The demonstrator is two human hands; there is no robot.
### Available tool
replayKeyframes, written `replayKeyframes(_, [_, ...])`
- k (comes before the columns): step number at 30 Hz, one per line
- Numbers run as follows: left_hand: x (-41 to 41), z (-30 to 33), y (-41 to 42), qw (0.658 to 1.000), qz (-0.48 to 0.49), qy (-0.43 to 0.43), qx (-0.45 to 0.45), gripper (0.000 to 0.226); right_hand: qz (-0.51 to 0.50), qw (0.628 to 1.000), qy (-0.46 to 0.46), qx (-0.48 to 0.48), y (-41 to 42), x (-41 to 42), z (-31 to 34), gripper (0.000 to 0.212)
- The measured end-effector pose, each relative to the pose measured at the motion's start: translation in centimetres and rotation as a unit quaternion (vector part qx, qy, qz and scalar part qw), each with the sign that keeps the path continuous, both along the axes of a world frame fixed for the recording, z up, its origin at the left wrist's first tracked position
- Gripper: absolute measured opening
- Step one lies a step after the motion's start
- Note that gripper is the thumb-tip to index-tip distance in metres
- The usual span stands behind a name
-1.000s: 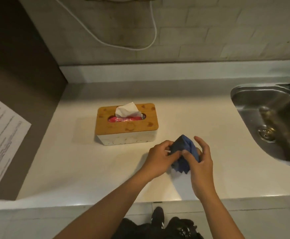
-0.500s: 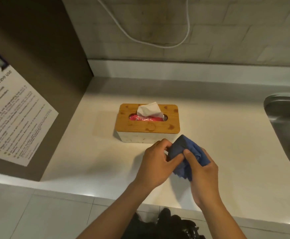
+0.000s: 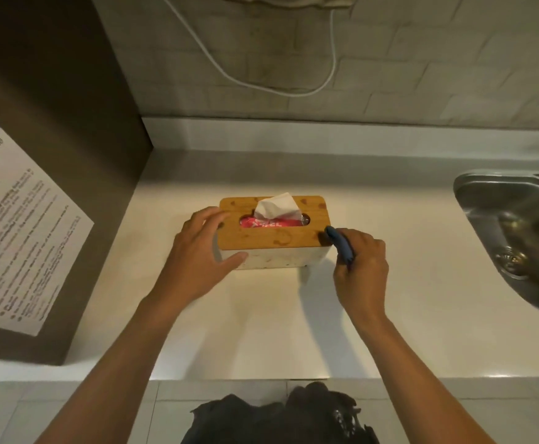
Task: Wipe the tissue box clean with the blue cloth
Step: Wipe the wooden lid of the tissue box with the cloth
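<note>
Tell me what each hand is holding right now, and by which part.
The right hand grips the bunched blue cloth, its tip at the tissue box lid's right edge. The left hand holds the box's left end, thumb on the front wall.

Tissue box (image 3: pixel 274 248): tan wood lid, white base; cloth (image 3: pixel 342 246) blue; tissue (image 3: pixel 276 206) white.

We see a white table (image 3: pixel 261 331), a steel sink (image 3: pixel 499 200) set into its right end, a white cable (image 3: pixel 334 62) looping down our tiled wall (image 3: pixel 438 75), a printed microwave notice (image 3: pixel 15 238) on the dark panel at left
</note>
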State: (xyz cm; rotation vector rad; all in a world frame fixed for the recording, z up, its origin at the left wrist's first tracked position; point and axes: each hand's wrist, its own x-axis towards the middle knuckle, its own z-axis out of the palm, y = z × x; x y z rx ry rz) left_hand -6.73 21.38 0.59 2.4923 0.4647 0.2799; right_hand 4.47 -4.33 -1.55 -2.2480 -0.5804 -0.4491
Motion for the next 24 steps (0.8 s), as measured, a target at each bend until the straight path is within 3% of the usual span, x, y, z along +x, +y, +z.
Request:
replayKeyframes(4, [0.2, -1.3, 0.9, 0.998, -0.021, 0.018, -0.048, 0.102, 0.05, 0.997, -0.023, -0.051, 0.9, 0.0, -0.4, 0.036])
replayKeyframes(13, [4.1, 1.0, 4.3, 0.978, -0.136, 0.135, 0.079, 0.136, 0.049, 0.993, 0.002, -0.111, 0.9, -0.4, -1.3, 0.051])
replayKeyframes(17, [5.7, 0.4, 5.7, 0.974, -0.138, 0.175, 0.04, 0.139, 0.045, 0.992, 0.003, -0.119, 1.0, -0.4, -1.0, 0.05])
replayKeyframes(24, [5.9, -1.0, 6.2, 0.981, -0.151, 0.119, -0.018, 0.134, 0.031, 0.987, 0.007, -0.157, 1.4, -0.2, -0.4, 0.045])
